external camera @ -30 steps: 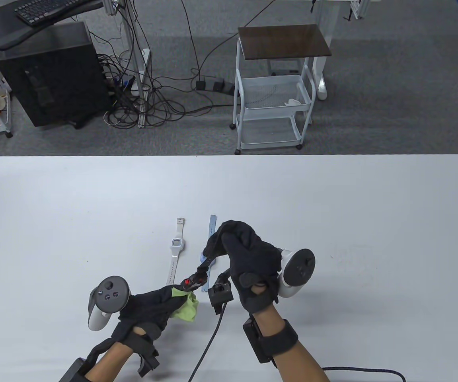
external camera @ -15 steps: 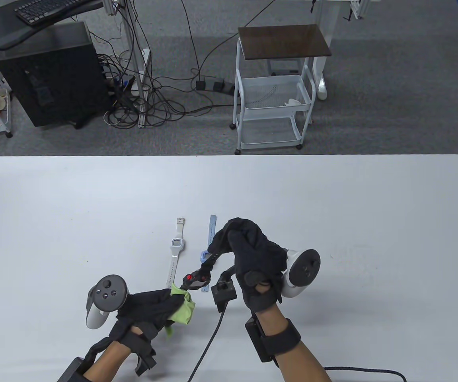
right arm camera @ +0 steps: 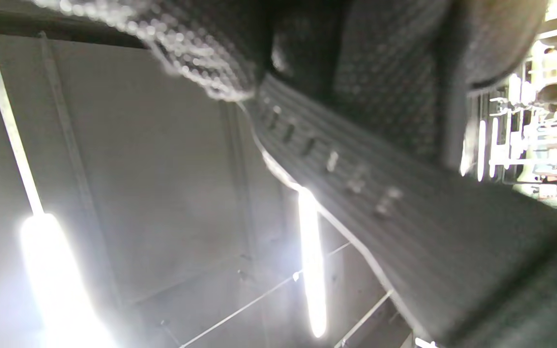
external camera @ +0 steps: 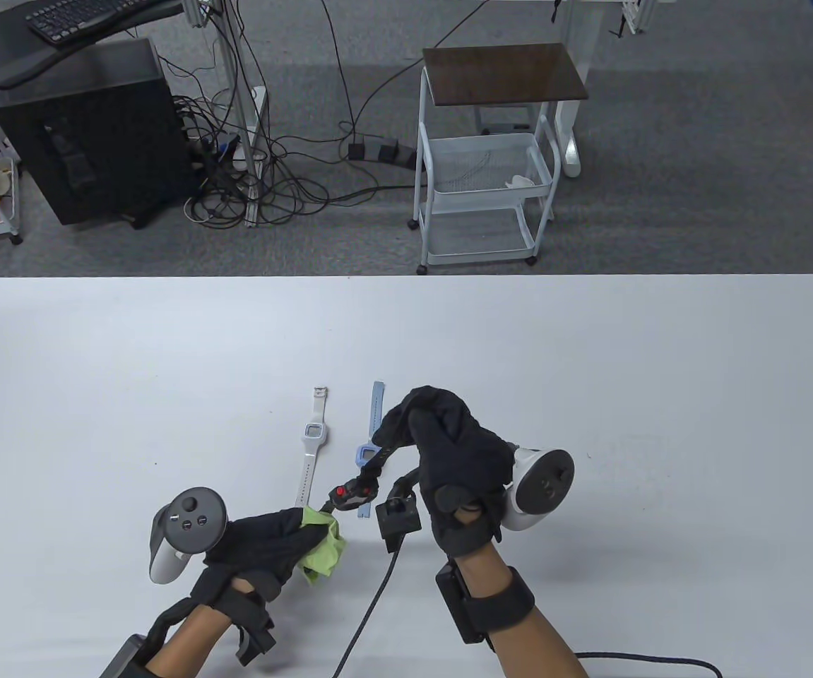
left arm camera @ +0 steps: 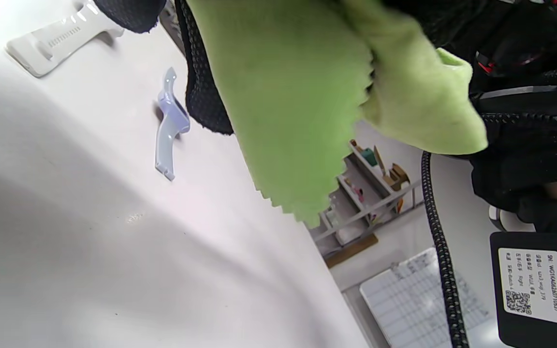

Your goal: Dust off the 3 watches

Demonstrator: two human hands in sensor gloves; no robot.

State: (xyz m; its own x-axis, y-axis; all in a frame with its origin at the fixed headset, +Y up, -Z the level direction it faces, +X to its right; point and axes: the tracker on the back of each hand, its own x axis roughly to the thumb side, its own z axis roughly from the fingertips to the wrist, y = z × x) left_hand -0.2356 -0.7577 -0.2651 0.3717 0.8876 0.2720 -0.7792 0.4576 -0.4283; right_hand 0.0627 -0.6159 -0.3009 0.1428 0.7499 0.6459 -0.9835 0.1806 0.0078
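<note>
Right hand (external camera: 452, 459): raised above the tabletop's near middle, fingers curled and clamped on the upper strap end of the black watch (external camera: 353, 489); tracker on the back of the hand, toward the right edge.
Black watch: held off the tabletop, hanging slantwise from the right hand's fingertips down toward the left hand; red marks on the case; ribbed strap with punched holes (right arm camera: 336, 164) close under the glove in the right wrist view.
Left hand (external camera: 265, 544): low over the near edge, left of centre; fingers bunched together and gripping the green cloth (external camera: 321, 547); tracker on the back of the hand, toward the left edge.
Green cloth: crumpled, pinked edge hanging free (left arm camera: 298, 111); upper fold meets the lower end of the black watch in the table view.
White watch (external camera: 312, 446): flat on the tabletop, strap stretched from far to near, face up, left of the held watch and just beyond the left hand's fingertips.
Blue watch (external camera: 369, 452): flat on the tabletop just right of the white watch, parallel to it, partly hidden behind the black watch and the right hand; one strap end (left arm camera: 169, 130) visible in the left wrist view.
Tabletop (external camera: 660, 395): white, rounded far corners.
Black cable (external camera: 371, 607): trailing from a small black box by the right wrist to the near edge.
</note>
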